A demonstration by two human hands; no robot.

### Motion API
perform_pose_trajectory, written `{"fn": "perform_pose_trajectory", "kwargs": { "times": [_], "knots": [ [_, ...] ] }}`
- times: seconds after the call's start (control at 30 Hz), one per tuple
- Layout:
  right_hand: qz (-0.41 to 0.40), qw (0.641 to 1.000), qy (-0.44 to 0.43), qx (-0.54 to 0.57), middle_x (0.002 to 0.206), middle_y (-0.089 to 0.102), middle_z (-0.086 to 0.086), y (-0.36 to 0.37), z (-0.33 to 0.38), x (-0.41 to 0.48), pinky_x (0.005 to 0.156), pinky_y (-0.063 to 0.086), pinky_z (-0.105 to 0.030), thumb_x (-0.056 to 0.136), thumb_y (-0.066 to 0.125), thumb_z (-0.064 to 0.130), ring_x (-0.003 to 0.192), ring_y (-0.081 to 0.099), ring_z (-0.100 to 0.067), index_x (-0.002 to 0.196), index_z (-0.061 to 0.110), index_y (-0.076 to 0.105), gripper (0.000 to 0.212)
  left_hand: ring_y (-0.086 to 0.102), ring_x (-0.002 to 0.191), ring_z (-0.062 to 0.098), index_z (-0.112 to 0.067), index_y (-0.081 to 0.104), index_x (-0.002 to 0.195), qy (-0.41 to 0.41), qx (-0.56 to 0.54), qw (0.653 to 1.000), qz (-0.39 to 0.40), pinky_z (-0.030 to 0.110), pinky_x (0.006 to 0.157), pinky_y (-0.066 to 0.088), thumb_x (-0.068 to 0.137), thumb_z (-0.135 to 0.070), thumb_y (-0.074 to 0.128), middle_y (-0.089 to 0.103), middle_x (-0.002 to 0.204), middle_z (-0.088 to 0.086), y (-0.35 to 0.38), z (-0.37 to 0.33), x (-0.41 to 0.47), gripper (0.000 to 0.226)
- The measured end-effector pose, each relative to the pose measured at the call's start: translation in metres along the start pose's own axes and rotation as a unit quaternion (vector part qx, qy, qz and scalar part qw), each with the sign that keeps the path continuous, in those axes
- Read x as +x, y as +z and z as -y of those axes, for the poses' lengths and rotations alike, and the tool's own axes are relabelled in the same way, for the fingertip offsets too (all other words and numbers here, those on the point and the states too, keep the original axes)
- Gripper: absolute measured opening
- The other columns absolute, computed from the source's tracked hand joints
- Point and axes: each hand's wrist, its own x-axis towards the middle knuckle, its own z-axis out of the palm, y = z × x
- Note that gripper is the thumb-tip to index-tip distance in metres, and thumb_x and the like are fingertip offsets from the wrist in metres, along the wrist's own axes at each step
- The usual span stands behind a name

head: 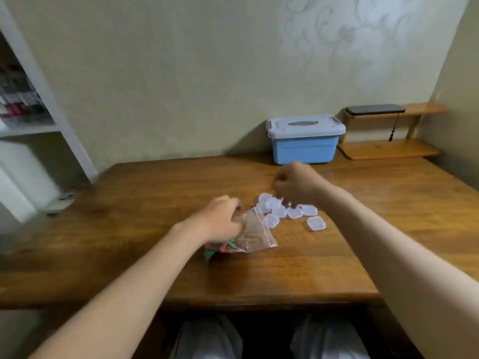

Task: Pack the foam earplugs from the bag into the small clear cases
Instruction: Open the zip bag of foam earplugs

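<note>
We see the left hand [223,218] with its fingers curled down onto the upper part of the clear zip bag [255,231], gripping it. The bag lies flat around the middle of the wooden bench [155,268]. Red and green foam earplugs [220,248] are bunched in the bag's end nearest the front edge, partly under the wrist. The small clear cases [282,211] lie in a loose cluster just beyond the bag toward the far edge, some touching one another. One single case [316,223] sits a little apart on the right-edge side. The right hand [295,186] hovers over the far side of the cluster, fingers curled inward. It is motion-blurred, so we cannot tell whether it has hold of anything. A blue storage box [304,141] with a grey lid stands at the far edge, toward the far right corner. A wooden rack [388,149] stands beside it.
</note>
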Motion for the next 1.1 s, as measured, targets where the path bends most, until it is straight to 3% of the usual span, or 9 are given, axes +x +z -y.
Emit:
{"fn": "perform_pose_trajectory", "kwargs": {
  "times": [0.17,0.33,0.47,0.53,0.67,0.77,0.83,0.93,1.1],
  "knots": [
    [0.101,0.992,0.071,0.008,0.086,0.072,-0.015,0.043,-0.01,-0.016,0.06,0.063,-0.041,0.092,0.049,0.006,0.068,0.074,-0.025,0.095,0.004,0.067,0.019,0.044,0.133,0.029,-0.025,0.048,0.139,-0.02,0.085,0.996,0.034,0.053,0.111,0.037,0.095,-0.048,0.052,0.047,0.141,0.0,0.028,-0.01,-0.018,0.05],
    [0.081,0.989,0.115,0.051,0.079,0.072,-0.017,0.062,-0.021,-0.003,0.059,0.063,-0.043,0.085,0.05,0.003,0.065,0.074,-0.031,0.087,0.003,0.07,0.02,0.049,0.122,0.026,-0.022,0.055,0.122,0.016,0.134,0.991,-0.022,0.045,0.107,0.034,0.096,-0.044,0.048,0.054,0.126,0.0,0.046,0.003,-0.006,0.035],
    [0.064,0.978,0.144,0.136,0.076,0.074,-0.019,0.071,-0.025,0.012,0.058,0.062,-0.035,0.085,0.057,0.004,0.071,0.074,-0.032,0.086,0.002,0.068,0.011,0.055,0.111,0.023,-0.019,0.064,0.115,0.054,0.086,0.989,-0.109,0.04,0.1,0.039,0.093,-0.031,0.053,0.06,0.116,-0.001,0.055,0.021,0.013,0.027],
    [0.07,0.97,0.162,0.168,0.078,0.074,-0.021,0.071,-0.026,0.021,0.053,0.052,-0.032,0.084,0.064,0.008,0.065,0.068,-0.031,0.088,0.0,0.07,0.011,0.059,0.105,0.024,-0.016,0.069,0.111,0.06,0.059,0.986,-0.147,0.04,0.095,0.042,0.09,-0.027,0.057,0.062,0.111,-0.001,0.055,0.027,0.023,0.026],
    [0.072,0.941,0.178,0.279,0.084,0.072,-0.018,0.064,-0.024,0.037,0.051,0.043,-0.027,0.084,0.075,0.011,0.06,0.059,-0.017,0.093,0.009,0.065,0.014,0.049,0.121,0.019,-0.022,0.068,0.119,0.06,0.045,0.987,-0.144,0.039,0.107,0.036,0.092,-0.035,0.056,0.055,0.128,-0.006,0.041,0.027,0.032,0.032],
    [0.086,0.913,0.144,0.372,0.076,0.068,-0.014,0.059,-0.024,0.045,0.053,0.039,-0.03,0.084,0.076,0.006,0.051,0.055,-0.011,0.086,0.008,0.069,0.007,0.058,0.098,0.009,-0.028,0.069,0.096,0.027,-0.107,0.983,-0.147,0.029,0.083,0.052,0.095,-0.033,0.058,0.063,0.105,-0.015,0.015,0.011,0.032,0.012],
    [0.105,0.895,0.125,0.414,0.073,0.065,-0.015,0.061,-0.024,0.048,0.053,0.038,-0.031,0.084,0.075,0.003,0.053,0.055,-0.013,0.088,-0.002,0.072,0.007,0.064,0.078,0.009,-0.027,0.07,0.084,-0.025,-0.242,0.966,-0.092,0.03,0.067,0.054,0.096,-0.036,0.058,0.067,0.083,-0.01,0.0,0.001,0.036,0.019],
    [0.144,0.874,0.098,0.454,0.068,0.063,-0.013,0.067,-0.025,0.052,0.052,0.037,-0.029,0.085,0.073,0.002,0.055,0.054,-0.014,0.079,0.002,0.07,0.006,0.059,0.052,0.01,-0.021,0.072,0.086,-0.1,-0.311,0.945,-0.03,0.029,0.05,0.048,0.097,-0.044,0.056,0.071,0.071,0.004,-0.007,-0.003,0.041,0.03],
    [0.177,0.887,0.033,0.426,0.066,0.062,-0.011,0.073,-0.03,0.055,0.048,0.038,-0.026,0.082,0.077,0.007,0.056,0.055,-0.016,0.075,0.006,0.066,0.014,0.062,0.059,0.024,-0.005,0.068,0.092,-0.152,-0.422,0.893,0.037,0.027,0.046,0.043,0.098,-0.037,0.062,0.073,0.08,0.021,-0.001,0.005,0.042,0.033]
  ]
}}
